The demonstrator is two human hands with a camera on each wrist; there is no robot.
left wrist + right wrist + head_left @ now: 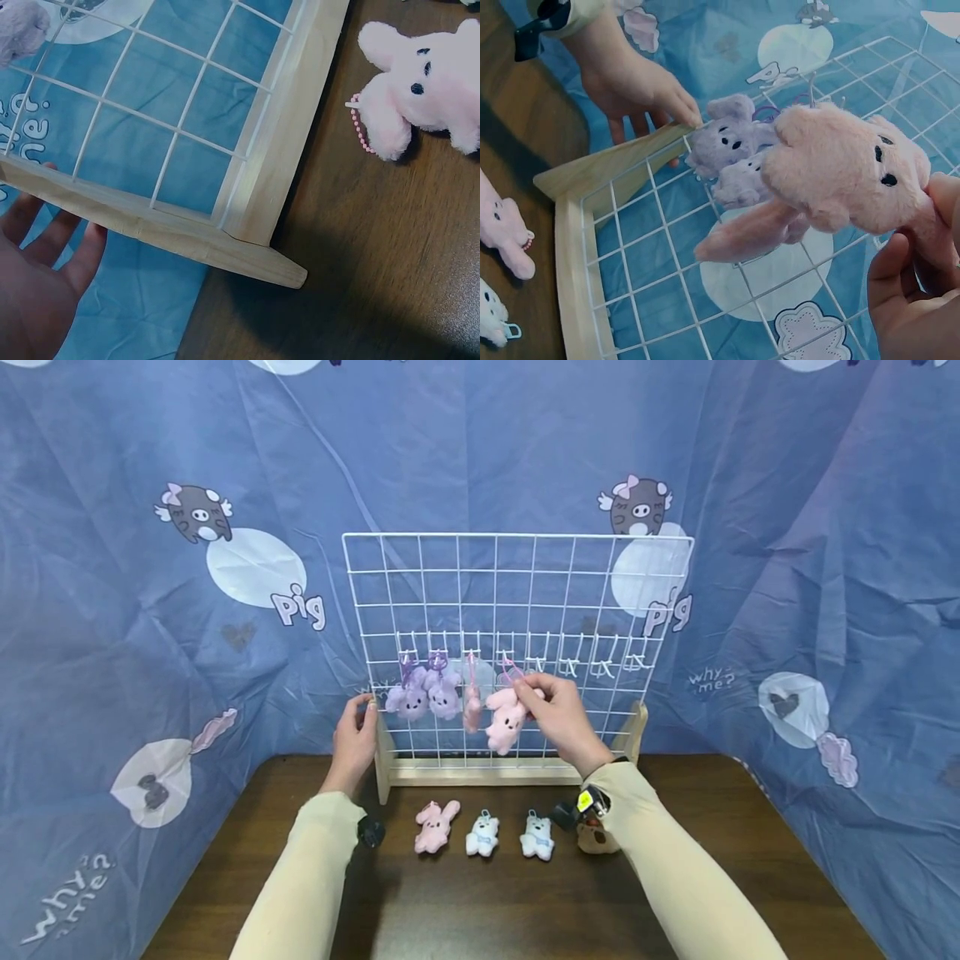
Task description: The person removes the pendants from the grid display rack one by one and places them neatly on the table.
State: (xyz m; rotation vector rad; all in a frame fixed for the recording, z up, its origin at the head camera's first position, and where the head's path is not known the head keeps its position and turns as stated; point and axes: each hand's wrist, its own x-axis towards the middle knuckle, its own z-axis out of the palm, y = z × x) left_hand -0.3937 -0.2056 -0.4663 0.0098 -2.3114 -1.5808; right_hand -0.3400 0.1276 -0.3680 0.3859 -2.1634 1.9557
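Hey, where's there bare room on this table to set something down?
Bare tabletop lies between the left sleeve and the right sleeve, nearer than the lying pink bunny plush and two white bear plushes; more lies outside each sleeve. The strip before the wire-grid rack is crowded: those plushes and a partly hidden brown plush lie there.

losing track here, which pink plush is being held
The rightmost pink plush, gripped by the right hand; another hangs beside it, the third lies on the table.
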